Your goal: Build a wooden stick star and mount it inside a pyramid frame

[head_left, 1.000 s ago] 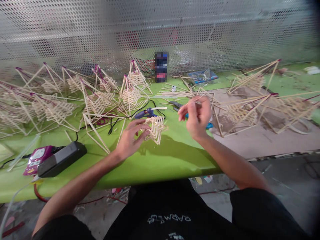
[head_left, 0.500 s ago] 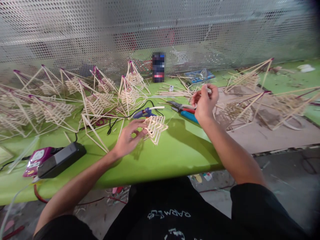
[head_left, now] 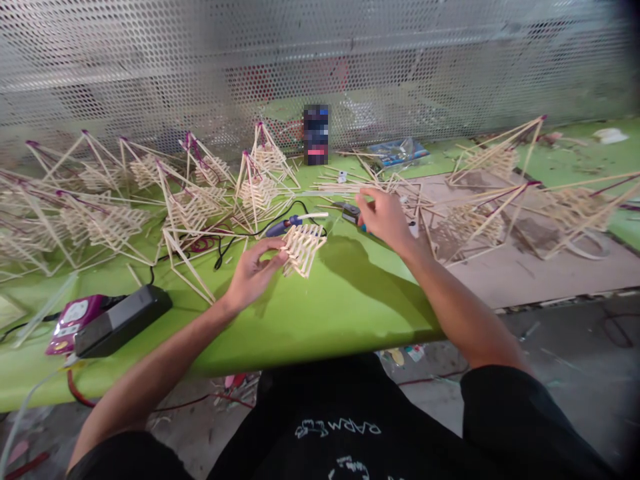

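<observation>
My left hand (head_left: 255,272) pinches a small lattice of stacked wooden sticks (head_left: 304,250) by its left side, tilted above the green table. Behind the lattice lies a blue glue gun (head_left: 283,227) with a pale glue stick in it. My right hand (head_left: 384,215) hovers over the pliers (head_left: 350,212), partly covering their handles. The fingers of that hand are curled with thumb and forefinger close together. Whether anything thin is between them I cannot make out. Loose wooden sticks (head_left: 327,188) lie just beyond the right hand.
Several stick pyramids with purple tips (head_left: 193,200) crowd the table's left. More stick frames (head_left: 480,223) stand on a brown board (head_left: 505,283) at right. A black power adapter (head_left: 125,321) and purple box (head_left: 75,323) lie front left. A phone (head_left: 317,135) leans against the perforated metal screen (head_left: 200,67).
My right hand has come left and down, over the pliers, with its fingers turned toward the left. The lattice in my left hand has shifted slightly left and up and tilted.
</observation>
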{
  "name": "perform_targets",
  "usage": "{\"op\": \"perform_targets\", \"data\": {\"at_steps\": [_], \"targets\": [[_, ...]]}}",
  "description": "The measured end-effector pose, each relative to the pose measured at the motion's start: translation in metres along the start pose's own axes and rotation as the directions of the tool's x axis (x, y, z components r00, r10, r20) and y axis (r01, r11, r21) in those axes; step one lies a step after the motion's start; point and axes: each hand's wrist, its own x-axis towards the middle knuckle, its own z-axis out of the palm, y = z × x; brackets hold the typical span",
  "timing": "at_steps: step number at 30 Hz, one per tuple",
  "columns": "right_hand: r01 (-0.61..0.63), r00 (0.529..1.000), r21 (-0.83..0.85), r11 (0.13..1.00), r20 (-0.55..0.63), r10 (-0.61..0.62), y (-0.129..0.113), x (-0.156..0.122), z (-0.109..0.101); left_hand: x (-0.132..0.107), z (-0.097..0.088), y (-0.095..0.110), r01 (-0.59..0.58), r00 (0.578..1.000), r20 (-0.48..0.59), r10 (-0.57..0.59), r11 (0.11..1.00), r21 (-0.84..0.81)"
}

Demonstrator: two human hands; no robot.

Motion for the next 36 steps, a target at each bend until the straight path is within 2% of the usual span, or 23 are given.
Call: {"op": "perform_targets", "data": {"at_steps": [2,3,4,5,7,8,10,12,14,16,18,20,23,27,31,33,36], "targets": [[0.098,0.995,-0.323,0.941,0.022,-0.096,-0.013,-0.008,-0.005,0.001,0.000,-0.003,0.009,1.000,-0.028,-0.010,0.999,-0.035],[0.129,0.992,-0.380,0.916,0.044,-0.122,-0.019,-0.011,-0.006,0.002,-0.001,-0.004,0.015,0.999,-0.037,-0.017,0.998,-0.053],[0.196,0.980,-0.352,0.915,0.101,-0.171,-0.025,-0.016,-0.007,0.003,-0.001,-0.005,0.023,0.999,-0.044,-0.026,0.997,-0.068],[0.262,0.960,-0.252,0.932,0.171,-0.223,-0.031,-0.020,-0.006,0.003,-0.002,-0.007,0.031,0.998,-0.050,-0.035,0.996,-0.083],[0.291,0.906,0.040,0.956,0.309,-0.289,-0.040,-0.029,-0.002,0.004,-0.002,-0.008,0.040,0.997,-0.061,-0.047,0.993,-0.107],[0.249,0.879,0.172,0.953,0.373,-0.297,-0.044,-0.034,0.002,0.004,-0.003,-0.008,0.041,0.996,-0.068,-0.049,0.992,-0.115],[0.068,0.842,0.350,0.934,0.482,-0.242,-0.051,-0.042,0.011,0.004,-0.003,-0.008,0.048,0.996,-0.064,-0.056,0.991,-0.128],[-0.138,0.766,0.493,0.859,0.603,-0.223,-0.057,-0.050,0.020,0.003,-0.003,-0.006,0.064,0.997,-0.044,-0.071,0.988,-0.144],[-0.261,0.698,0.563,0.784,0.671,-0.249,-0.062,-0.056,0.028,0.002,-0.003,-0.004,0.076,0.996,-0.028,-0.082,0.983,-0.165],[-0.346,0.649,0.604,0.718,0.706,-0.282,-0.066,-0.061,0.033,0.002,-0.002,-0.003,0.078,0.996,-0.019,-0.083,0.980,-0.182],[-0.432,0.612,0.620,0.655,0.735,-0.293,-0.070,-0.065,0.036,0.001,-0.002,-0.003,0.074,0.997,-0.009,-0.077,0.980,-0.184],[-0.505,0.594,0.626,0.595,0.752,-0.286,-0.072,-0.067,0.037,0.001,-0.002,-0.003,0.069,0.998,-0.001,-0.070,0.981,-0.183],[-0.557,0.610,0.645,0.523,0.745,-0.270,-0.073,-0.066,0.035,0.001,-0.002,-0.004,0.071,0.997,-0.011,-0.074,0.980,-0.188],[-0.536,0.687,0.697,0.476,0.688,-0.234,-0.070,-0.064,0.035,0.002,-0.002,-0.004,0.054,0.998,-0.025,-0.059,0.982,-0.184],[-0.464,0.765,0.768,0.442,0.599,-0.237,-0.070,-0.066,0.039,0.002,-0.002,-0.006,0.020,0.999,-0.038,-0.025,0.992,-0.124],[-0.387,0.823,0.805,0.450,0.521,-0.225,-0.072,-0.069,0.041,0.001,-0.002,-0.008,0.013,0.999,-0.031,-0.016,0.996,-0.093],[-0.260,0.893,0.812,0.523,0.408,-0.191,-0.074,-0.074,0.043,0.000,-0.002,-0.008,-0.003,1.000,-0.028,0.001,0.997,-0.072]]}}
